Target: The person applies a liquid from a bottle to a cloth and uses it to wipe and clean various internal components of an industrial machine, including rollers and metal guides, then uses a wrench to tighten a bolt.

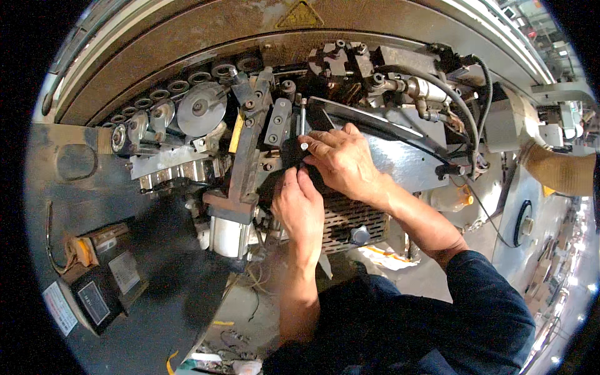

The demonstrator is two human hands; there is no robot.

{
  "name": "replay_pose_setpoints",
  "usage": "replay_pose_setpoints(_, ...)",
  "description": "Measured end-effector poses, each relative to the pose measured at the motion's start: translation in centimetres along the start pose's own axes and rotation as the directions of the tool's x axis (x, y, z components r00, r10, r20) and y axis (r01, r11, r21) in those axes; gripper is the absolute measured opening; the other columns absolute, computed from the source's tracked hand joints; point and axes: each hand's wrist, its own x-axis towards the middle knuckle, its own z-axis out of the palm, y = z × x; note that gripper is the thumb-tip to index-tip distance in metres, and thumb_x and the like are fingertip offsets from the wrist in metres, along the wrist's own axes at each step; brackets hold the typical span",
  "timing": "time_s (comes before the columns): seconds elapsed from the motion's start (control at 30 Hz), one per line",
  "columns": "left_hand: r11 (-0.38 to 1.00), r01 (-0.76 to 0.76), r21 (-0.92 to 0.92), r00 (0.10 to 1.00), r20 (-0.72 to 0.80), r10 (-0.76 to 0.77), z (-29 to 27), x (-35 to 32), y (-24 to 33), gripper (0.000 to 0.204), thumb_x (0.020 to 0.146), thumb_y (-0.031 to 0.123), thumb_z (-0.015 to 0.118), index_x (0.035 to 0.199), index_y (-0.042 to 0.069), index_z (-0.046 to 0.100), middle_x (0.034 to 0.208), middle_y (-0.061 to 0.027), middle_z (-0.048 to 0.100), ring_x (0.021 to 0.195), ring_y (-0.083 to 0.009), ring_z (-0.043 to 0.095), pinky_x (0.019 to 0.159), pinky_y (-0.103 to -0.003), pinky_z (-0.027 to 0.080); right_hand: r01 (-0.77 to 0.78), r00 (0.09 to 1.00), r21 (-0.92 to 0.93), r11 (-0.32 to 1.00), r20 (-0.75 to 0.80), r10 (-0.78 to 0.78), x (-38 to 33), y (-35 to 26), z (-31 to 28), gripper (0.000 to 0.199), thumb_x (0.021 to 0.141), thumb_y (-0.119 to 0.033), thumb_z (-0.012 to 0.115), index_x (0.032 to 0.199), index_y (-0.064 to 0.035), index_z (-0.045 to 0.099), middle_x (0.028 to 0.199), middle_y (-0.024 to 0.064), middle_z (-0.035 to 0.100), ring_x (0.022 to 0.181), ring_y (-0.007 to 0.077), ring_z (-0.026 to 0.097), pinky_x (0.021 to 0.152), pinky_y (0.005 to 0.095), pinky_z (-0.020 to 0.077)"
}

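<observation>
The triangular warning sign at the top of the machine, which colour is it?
Yellow with a dark border; the triangular warning sign shows in the head view.

Single head-worn fisheye view, looking down, close over machine point(262, 125)

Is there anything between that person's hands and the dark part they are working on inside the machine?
Nothing visible does. Both hands are already on it: the right hand lies over the small dark part beside the upright metal pin, and the left hand reaches up to it from below. The contact itself is hidden by the fingers.
</observation>
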Motion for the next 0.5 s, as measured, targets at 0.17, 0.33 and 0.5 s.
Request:
replay_pose_setpoints(0.17, 0.998, 0.024, -0.056, 0.997, -0.075, -0.028, 0.3, 0.2, 0.4, 0.018, 0.085, 0.013, 0.064, 0.099, 0.002, 0.064, 0.084, -0.0206, 0.066, 0.075, -0.0398, 0.064, 0.069, -0.046, 0.05, -0.017, 1.0, 0.052, 0.998, 0.019, 0.017, 0.1, 0.4, 0.1, 0.034, 0.076, -0.019, 0.069, 0.107, -0.0053, 0.069, 0.089, 0.007, 0.069, 0.078, 0.024, 0.064, 0.068, 0.0386, 0.0404)
replay_pose_setpoints(0.33, 0.999, 0.032, -0.019, 0.996, 0.081, -0.031, -1.1, 0.5, 0.5, 0.021, 0.09, 0.019, 0.06, 0.095, -0.001, 0.066, 0.078, -0.0235, 0.065, 0.071, -0.0408, 0.063, 0.066, -0.045, 0.049, -0.025, 0.999, 0.044, 0.999, -0.028, 0.026, -0.3, 0.5, 0.5, 0.034, 0.075, -0.018, 0.068, 0.106, -0.0053, 0.069, 0.092, 0.0082, 0.069, 0.077, 0.0244, 0.064, 0.069, 0.0384, 0.041)
replay_pose_setpoints(0.5, 0.997, 0.069, -0.044, 0.996, 0.055, -0.066, -0.8, 0.7, 0.7, 0.025, 0.09, 0.021, 0.059, 0.095, -0.002, 0.067, 0.076, -0.0255, 0.063, 0.067, -0.041, 0.063, 0.064, -0.046, 0.048, -0.029, 0.999, 0.052, 0.998, -0.014, 0.029, 0.2, 0.3, 0.1, 0.032, 0.076, -0.018, 0.067, 0.105, -0.0048, 0.07, 0.091, 0.0079, 0.069, 0.076, 0.0243, 0.064, 0.069, 0.0386, 0.0412)
